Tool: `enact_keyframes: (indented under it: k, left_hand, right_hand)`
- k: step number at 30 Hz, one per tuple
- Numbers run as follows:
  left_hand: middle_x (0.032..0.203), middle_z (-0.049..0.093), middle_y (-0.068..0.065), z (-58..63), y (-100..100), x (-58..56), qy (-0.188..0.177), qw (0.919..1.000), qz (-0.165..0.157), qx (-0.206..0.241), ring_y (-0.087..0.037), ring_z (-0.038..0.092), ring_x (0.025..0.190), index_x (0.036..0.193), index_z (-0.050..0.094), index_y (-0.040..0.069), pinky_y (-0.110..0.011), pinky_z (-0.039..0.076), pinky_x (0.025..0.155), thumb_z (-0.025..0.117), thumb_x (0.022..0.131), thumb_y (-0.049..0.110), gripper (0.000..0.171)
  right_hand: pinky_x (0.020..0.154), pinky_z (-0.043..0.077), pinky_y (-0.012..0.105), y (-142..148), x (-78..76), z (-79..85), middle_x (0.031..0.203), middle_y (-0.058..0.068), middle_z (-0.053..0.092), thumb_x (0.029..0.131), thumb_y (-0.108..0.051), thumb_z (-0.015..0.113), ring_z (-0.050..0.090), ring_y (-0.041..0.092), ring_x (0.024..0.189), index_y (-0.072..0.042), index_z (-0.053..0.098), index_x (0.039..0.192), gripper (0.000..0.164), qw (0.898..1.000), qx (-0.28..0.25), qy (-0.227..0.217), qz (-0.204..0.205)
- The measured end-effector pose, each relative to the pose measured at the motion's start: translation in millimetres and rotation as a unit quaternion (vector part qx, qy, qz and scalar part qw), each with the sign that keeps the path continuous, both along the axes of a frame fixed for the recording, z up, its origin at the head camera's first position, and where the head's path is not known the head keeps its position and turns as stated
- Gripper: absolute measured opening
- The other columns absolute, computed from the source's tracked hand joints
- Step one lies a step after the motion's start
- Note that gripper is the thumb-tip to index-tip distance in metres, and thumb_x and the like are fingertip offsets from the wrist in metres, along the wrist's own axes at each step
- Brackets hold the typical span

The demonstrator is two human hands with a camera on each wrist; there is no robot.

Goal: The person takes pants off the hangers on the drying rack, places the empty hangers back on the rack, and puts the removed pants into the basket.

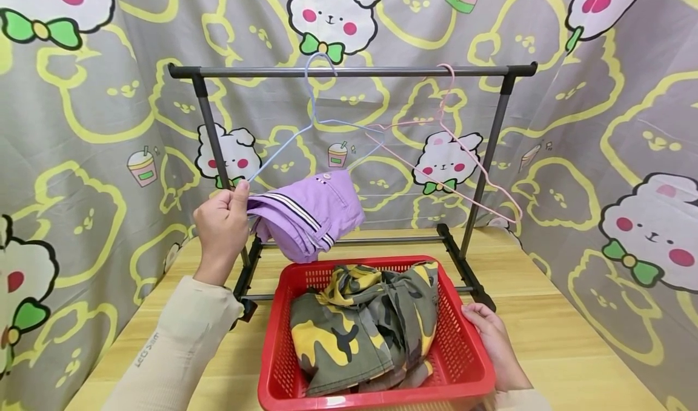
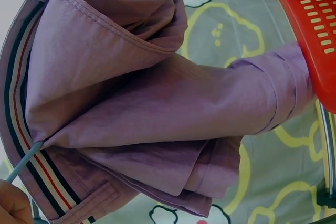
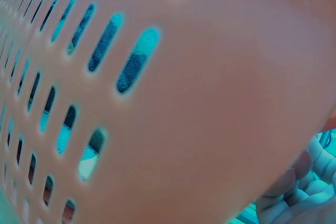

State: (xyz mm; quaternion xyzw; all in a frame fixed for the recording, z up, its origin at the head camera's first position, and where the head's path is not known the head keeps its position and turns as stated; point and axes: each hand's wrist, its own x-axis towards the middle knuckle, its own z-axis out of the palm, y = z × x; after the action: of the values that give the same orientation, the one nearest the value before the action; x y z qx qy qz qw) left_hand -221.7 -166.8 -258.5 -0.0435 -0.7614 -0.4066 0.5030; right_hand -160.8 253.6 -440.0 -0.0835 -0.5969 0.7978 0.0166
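Nearest me, a red rectangular plastic basket [image 1: 460, 345] with slotted walls and rounded corners holds a crumpled camouflage cloth garment [image 1: 349, 338], with open room along its right wall. The right hand [image 1: 493, 332] grips that side's rim. The left hand [image 1: 222, 226] curls tightly round the lower left end of a pale-blue wire hanger [image 1: 313, 120], where a smooth, rolled lilac cloth garment [image 1: 340, 199] with a striped waistband droops above the basket's far edge. Bare dark metal rail [image 1: 382, 71] separates its hook from a pink wire hanger's [image 1: 441, 119].
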Motion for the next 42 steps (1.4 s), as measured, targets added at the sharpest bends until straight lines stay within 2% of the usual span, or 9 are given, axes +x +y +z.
enact_keyframes:
  k: [24, 35, 42]
  left_hand:
    - [0.047, 0.037, 0.0, -3.5, 3.3, 5.6, 0.014, 0.9998, -0.012, 0.008, -0.013, 0.036, 0.047, 0.05, 0.039, 0.009, -0.024, 0.022, 0.044, 0.061, 0.096, 0.025, 0.053]
    - [0.046, 0.036, 0.002, -5.1, 4.2, 8.6, 0.014, 0.9997, -0.02, 0.007, -0.013, 0.036, 0.047, 0.049, 0.039, 0.009, -0.024, 0.022, 0.044, 0.062, 0.096, 0.023, 0.054]
    - [0.047, 0.038, 0.0, -7.3, 4.7, 10.0, 0.012, 0.9998, -0.014, 0.011, -0.014, 0.037, 0.047, 0.05, 0.041, 0.008, -0.025, 0.024, 0.045, 0.063, 0.095, 0.024, 0.053]
  right_hand:
    - [0.07, 0.055, 0.027, 1.5, -0.7, -1.9, 0.091, -0.006, 0.062, 0.102, -0.016, 0.05, 0.062, 0.008, 0.08, -0.018, 0.054, 0.088, 0.014, 1.0, -0.014, 0.015, 0.014]
    - [0.069, 0.055, 0.026, 0.6, -0.3, -1.6, 0.089, -0.005, 0.063, 0.101, -0.015, 0.052, 0.063, 0.008, 0.078, -0.017, 0.055, 0.088, 0.013, 1.0, -0.007, 0.01, 0.001]
    - [0.069, 0.055, 0.025, 0.6, 0.6, 0.9, 0.09, -0.007, 0.063, 0.1, -0.013, 0.053, 0.062, 0.008, 0.078, -0.016, 0.055, 0.087, 0.014, 1.0, 0.002, 0.013, -0.01]
